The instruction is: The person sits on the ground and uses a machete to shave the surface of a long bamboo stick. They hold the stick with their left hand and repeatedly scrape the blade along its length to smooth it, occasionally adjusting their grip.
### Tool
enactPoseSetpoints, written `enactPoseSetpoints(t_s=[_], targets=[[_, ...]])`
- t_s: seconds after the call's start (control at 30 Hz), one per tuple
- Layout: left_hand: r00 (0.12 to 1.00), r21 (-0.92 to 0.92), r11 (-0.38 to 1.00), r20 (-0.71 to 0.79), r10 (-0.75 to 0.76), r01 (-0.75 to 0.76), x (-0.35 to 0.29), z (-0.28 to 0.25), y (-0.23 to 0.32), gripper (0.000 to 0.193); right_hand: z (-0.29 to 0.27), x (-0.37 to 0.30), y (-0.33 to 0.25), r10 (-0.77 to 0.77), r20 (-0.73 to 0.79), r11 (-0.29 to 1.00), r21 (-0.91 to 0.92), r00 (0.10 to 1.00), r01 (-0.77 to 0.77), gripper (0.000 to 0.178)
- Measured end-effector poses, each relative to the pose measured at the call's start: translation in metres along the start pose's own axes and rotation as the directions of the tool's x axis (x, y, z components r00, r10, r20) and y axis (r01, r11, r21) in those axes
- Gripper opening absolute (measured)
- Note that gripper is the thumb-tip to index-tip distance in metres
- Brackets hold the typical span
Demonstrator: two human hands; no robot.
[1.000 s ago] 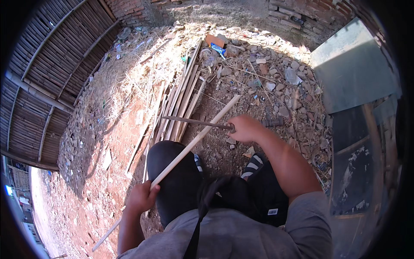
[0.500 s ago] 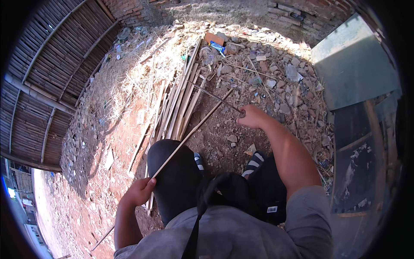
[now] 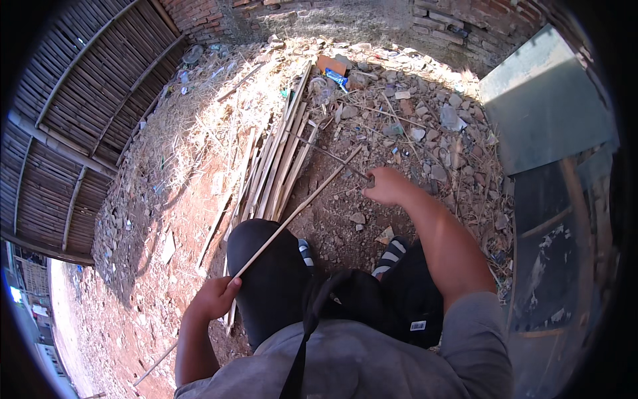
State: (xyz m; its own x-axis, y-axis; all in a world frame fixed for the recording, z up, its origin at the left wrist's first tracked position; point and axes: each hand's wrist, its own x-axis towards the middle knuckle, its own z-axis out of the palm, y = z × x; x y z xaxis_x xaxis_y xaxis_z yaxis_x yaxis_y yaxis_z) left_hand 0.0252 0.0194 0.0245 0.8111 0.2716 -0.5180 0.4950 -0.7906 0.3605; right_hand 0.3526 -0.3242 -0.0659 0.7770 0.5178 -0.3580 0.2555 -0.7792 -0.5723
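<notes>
My left hand is closed around a long, thin bamboo stick. The stick slants across my left knee, its far end up near the middle and its other end down by the ground at lower left. In my closed right hand is a long, narrow dark tool, perhaps a blade seen edge-on. It points up and left, crossing the stick near its far end; I cannot tell whether the two touch. Beyond my left knee lies a pile of split bamboo strips on the ground.
Rubble and stones cover the ground ahead and right, with a blue wrapper among them. A brick wall closes the far side. A woven bamboo wall stands left, grey sheet panels right. Striped sandals show below.
The bamboo stick's far end has dropped slightly, and its lower end reaches a little farther left. My right hand and the dark tool have shifted slightly left and down.
</notes>
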Motion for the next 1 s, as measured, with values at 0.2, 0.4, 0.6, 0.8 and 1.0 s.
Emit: enactPoseSetpoints(t_s=[0.2, 0.4, 0.6, 0.8, 1.0], targets=[[0.996, -0.078, 0.997, 0.086, -0.022, 0.028, 0.004, 0.003, -0.002, 0.062, 0.011, 0.012, 0.008, -0.127, 0.104, 0.978, -0.153, 0.986, 0.142, 0.054], [0.996, -0.035, 0.998, 0.085, -0.041, 0.044, 0.009, -0.004, -0.004, 0.064, -0.008, 0.001, 0.005, 0.009, -0.014, 0.999, -0.031, 1.0, -0.009, 0.059], [0.998, -0.052, 0.999, 0.061, 0.008, -0.005, 0.008, 0.001, -0.005, 0.064, -0.007, -0.017, -0.037, -0.059, 0.134, 0.981, -0.177, 0.989, 0.082, 0.056], [0.999, -0.061, 0.998, 0.035, 0.023, -0.021, 0.01, 0.002, -0.007, 0.063, -0.006, 0.001, 0.008, -0.014, -0.083, 0.998, -0.064, 0.996, 0.009, 0.056], [0.999, -0.042, 0.999, 0.042, 0.032, -0.03, 0.008, 0.003, -0.007, 0.063, 0.015, -0.001, -0.006, -0.137, 0.061, 0.976, -0.16, 0.989, 0.145, 0.04]])
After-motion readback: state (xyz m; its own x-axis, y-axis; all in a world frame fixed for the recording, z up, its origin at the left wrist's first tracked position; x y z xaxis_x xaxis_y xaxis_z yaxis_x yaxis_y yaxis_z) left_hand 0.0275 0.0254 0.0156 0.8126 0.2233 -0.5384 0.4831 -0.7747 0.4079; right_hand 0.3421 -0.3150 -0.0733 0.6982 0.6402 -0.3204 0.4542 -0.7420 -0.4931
